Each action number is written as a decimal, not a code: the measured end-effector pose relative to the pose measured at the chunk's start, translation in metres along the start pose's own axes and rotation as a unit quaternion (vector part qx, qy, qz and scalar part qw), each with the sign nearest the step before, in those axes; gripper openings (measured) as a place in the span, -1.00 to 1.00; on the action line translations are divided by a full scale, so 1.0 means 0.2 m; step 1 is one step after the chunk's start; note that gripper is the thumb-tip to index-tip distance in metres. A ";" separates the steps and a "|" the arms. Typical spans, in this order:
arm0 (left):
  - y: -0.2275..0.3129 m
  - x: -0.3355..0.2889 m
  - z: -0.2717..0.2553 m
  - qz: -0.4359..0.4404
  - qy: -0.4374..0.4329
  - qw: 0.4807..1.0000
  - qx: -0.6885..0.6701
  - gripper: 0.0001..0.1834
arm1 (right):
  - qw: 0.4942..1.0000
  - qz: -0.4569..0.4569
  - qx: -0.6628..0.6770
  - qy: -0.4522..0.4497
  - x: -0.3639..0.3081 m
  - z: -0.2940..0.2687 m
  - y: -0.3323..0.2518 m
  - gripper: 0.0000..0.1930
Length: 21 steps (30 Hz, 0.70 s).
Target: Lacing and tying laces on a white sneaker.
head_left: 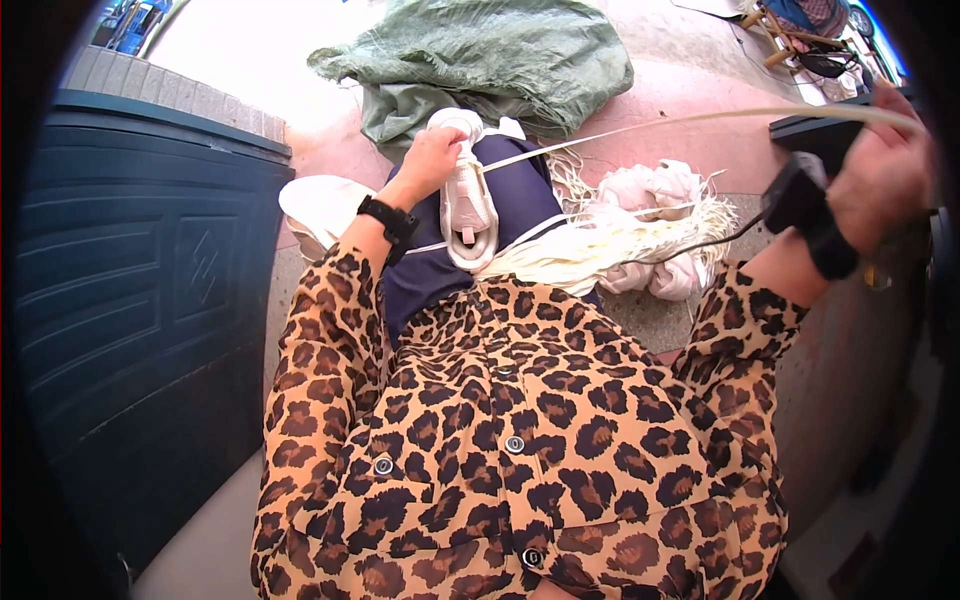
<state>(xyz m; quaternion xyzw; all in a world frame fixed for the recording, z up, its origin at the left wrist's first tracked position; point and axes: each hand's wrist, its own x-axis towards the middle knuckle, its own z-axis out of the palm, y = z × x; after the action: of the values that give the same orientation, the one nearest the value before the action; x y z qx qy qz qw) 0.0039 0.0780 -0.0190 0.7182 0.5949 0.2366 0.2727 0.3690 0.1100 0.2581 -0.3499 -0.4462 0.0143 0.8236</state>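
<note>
Our left hand [430,165], fingers curled, grips the whitish mesh lace-up shoe [472,205] at 12 o'clock, over our navy-clad lap [525,195]. At 2 o'clock, our blurred right hand [882,180] pinches the long, flat cream lace [640,127] drawn taut from the shoe. Nearer in at 2 o'clock lie loose cream laces [590,250]; beyond the shoe sits the crumpled green woven sack [490,65].
</note>
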 end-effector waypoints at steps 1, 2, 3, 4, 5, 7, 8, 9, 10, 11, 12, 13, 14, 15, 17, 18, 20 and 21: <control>0.00 -0.02 -0.02 0.001 0.007 1.000 0.006 -0.79 | 0.987 0.124 0.094 -0.041 -0.06 0.01 0.06 -0.85; 0.00 -0.05 -0.03 -0.004 -0.005 0.999 0.044 -0.79 | 0.959 0.219 0.116 -0.135 -0.13 0.00 0.11 -0.84; -0.01 -0.09 -0.04 -0.013 -0.022 0.996 0.081 -0.78 | 0.924 0.303 0.104 -0.210 -0.23 -0.01 0.16 -0.83; -0.01 -0.12 -0.06 -0.020 -0.034 0.996 0.086 -0.75 | 0.869 0.346 0.182 -0.303 -0.35 0.00 0.22 -0.84; -0.01 -0.14 -0.06 -0.028 -0.033 0.995 0.089 -0.75 | 0.828 0.400 0.202 -0.338 -0.50 0.02 0.27 -0.86; -0.02 -0.17 -0.06 -0.047 -0.054 0.991 0.109 -0.74 | 0.794 0.436 -0.009 -0.424 -0.85 0.01 0.29 -0.82; -0.03 -0.17 -0.06 -0.050 -0.048 0.991 0.115 -0.73 | 0.737 0.491 0.028 -0.463 -1.00 0.02 0.30 -0.78; -0.03 -0.17 -0.05 -0.061 -0.056 0.990 0.118 -0.73 | 0.706 0.486 -0.050 -0.512 -1.16 0.05 0.31 -0.76; -0.03 -0.16 -0.05 -0.039 -0.023 0.990 0.130 -0.73 | 0.665 0.481 -0.010 -0.571 -1.30 0.05 0.30 -0.79; -0.03 -0.16 -0.06 -0.029 -0.007 0.990 0.141 -0.74 | 0.624 0.518 0.020 -0.585 -1.44 0.06 0.29 -0.80; -0.02 -0.15 -0.07 -0.017 0.010 0.990 0.141 -0.74 | 0.604 0.497 0.032 -0.622 -1.54 0.05 0.28 -0.80; -0.01 -0.14 -0.08 -0.058 0.002 0.998 0.022 -0.74 | 0.587 0.430 -0.044 -0.684 -1.61 0.06 0.28 -0.79; 0.00 -0.14 -0.10 -0.101 -0.011 0.990 -0.101 -0.73 | 0.632 0.360 -0.039 -0.685 -1.67 0.06 0.28 -0.79; 0.01 -0.14 -0.13 -0.099 -0.004 0.990 -0.096 -0.73 | 0.640 0.307 -0.104 -0.697 -1.71 0.07 0.28 -0.78; 0.04 -0.16 -0.17 -0.177 0.024 0.953 -0.245 -0.72 | 0.659 0.282 -0.108 -0.688 -1.76 0.10 0.28 -0.78; 0.05 -0.17 -0.18 -0.197 0.037 0.943 -0.266 -0.71 | 0.670 0.261 -0.148 -0.679 -1.78 0.12 0.29 -0.77; 0.06 -0.20 -0.19 -0.213 0.051 0.939 -0.264 -0.70 | 0.663 0.257 -0.165 -0.683 -1.80 0.16 0.30 -0.77; 0.06 -0.21 -0.19 -0.216 0.065 0.937 -0.268 -0.70 | 0.670 0.246 -0.177 -0.678 -1.81 0.18 0.30 -0.77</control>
<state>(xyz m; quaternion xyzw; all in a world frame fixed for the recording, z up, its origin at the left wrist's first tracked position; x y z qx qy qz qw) -0.0209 0.0398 0.0170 0.4557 0.6668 0.3684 0.4605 0.1410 0.0543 -0.0272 -0.4801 -0.7736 0.3704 0.1842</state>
